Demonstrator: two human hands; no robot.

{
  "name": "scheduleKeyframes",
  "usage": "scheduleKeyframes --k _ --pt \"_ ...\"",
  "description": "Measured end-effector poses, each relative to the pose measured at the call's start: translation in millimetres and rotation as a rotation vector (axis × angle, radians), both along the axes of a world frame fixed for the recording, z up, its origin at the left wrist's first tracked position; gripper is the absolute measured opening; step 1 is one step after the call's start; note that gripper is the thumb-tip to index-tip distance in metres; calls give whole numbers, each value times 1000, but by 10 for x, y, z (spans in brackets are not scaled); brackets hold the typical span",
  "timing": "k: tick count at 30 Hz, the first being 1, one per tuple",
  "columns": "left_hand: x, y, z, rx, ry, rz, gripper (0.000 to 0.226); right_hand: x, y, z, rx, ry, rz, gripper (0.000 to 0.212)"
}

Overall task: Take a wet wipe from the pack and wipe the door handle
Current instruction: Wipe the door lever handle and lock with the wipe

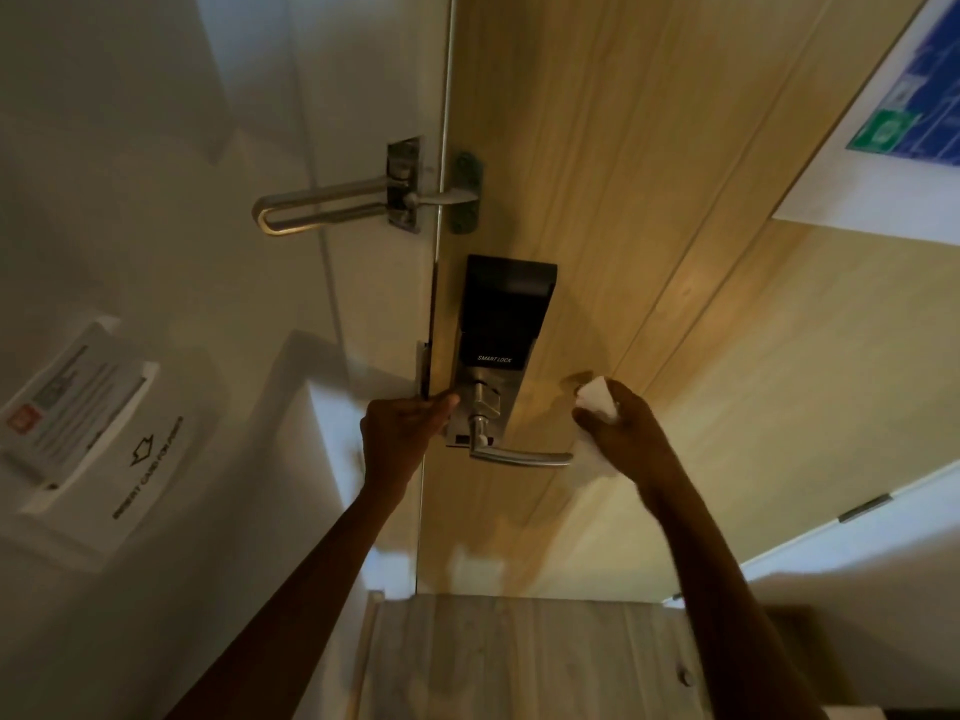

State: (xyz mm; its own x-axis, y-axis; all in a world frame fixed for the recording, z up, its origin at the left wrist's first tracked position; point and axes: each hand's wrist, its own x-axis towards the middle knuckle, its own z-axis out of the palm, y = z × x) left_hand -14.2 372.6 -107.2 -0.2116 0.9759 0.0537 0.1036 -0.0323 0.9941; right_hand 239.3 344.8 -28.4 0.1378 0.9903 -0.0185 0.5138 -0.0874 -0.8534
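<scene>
A silver lever door handle sticks out to the right from a black and silver smart lock on a light wooden door. My right hand is closed around a crumpled white wet wipe, just right of the handle's free end and close to the door face. My left hand grips the door's edge beside the lock plate, thumb against the plate. The wipe pack is not in view.
A metal swing-bar door guard is fixed on the white frame above the lock. A key-card holder with printed notices hangs on the left wall. A blue and green sign sits on the door's upper right. Pale wood floor lies below.
</scene>
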Motion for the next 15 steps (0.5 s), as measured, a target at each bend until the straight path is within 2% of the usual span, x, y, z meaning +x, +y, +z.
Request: scheduleKeyframes --k 2,4,5,8,10,13,15 --pt "-41 10 -23 -6 -13 9 32 -266 -37 -49 38 324 -119 31" --pt "-76 14 -32 -9 -9 10 31 -461 -89 -175 95 414 -193 32" --pt "-69 7 -24 -13 -5 11 31 -495 -139 -252 171 325 -161 31" --pt "-48 1 4 -28 5 17 29 -429 -275 -640 423 -142 156 33" --pt "-48 -2 12 -36 3 20 28 -352 -370 -791 363 -326 247 35" --pt "-45 -15 30 -29 -9 29 31 -291 -420 -842 275 -594 234 49" --pt "-36 -18 39 -26 -18 27 32 -291 -386 -786 274 -693 267 57"
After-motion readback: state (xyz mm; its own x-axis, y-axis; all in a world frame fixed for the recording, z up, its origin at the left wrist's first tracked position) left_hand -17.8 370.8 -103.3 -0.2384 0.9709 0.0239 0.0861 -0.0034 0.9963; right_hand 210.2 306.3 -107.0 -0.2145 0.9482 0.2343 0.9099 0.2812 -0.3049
